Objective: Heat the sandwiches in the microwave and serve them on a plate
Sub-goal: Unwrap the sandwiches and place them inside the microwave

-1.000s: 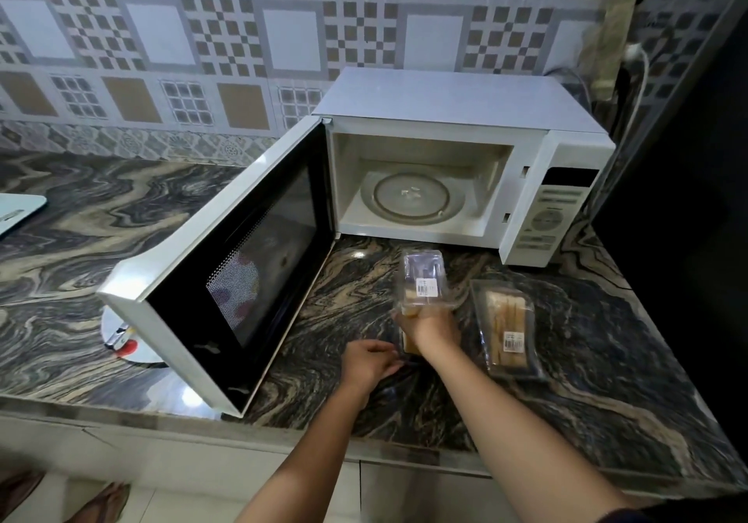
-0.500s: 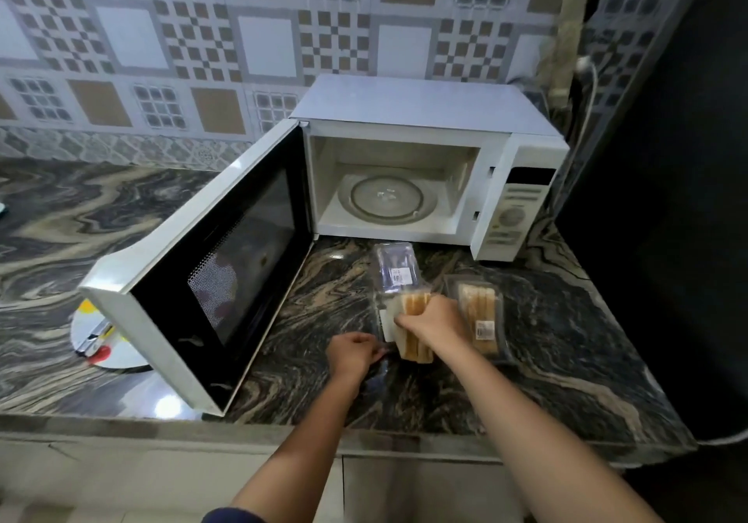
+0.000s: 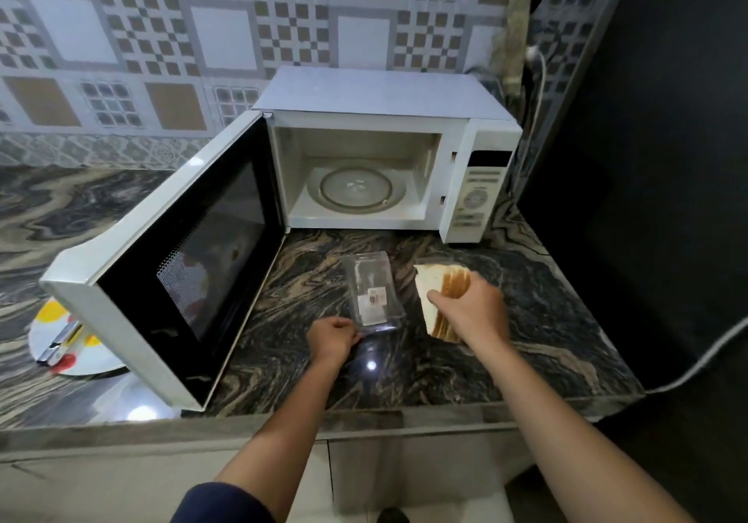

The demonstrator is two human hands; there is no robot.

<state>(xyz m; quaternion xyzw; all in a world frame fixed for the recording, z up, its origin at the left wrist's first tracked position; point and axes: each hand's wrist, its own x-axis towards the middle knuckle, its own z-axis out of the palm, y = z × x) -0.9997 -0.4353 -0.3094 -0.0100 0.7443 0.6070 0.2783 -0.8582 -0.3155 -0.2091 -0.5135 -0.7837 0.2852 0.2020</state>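
Reading from the left: the plate (image 3: 48, 334) lies partly hidden behind the open door (image 3: 182, 271) of the microwave (image 3: 384, 93). My left hand (image 3: 334, 340) pinches the near edge of the empty clear packet (image 3: 372, 292), which lies flat on the counter (image 3: 534, 344). Just to its right, my right hand (image 3: 471, 310) grips the sandwich (image 3: 439, 292) from above, fingers curled round the stacked slices. The sandwich's long axis runs away from me, its far end pointing towards the microwave. The turntable (image 3: 356, 188) lies ahead and to the left, so I judge this hand should carry it.
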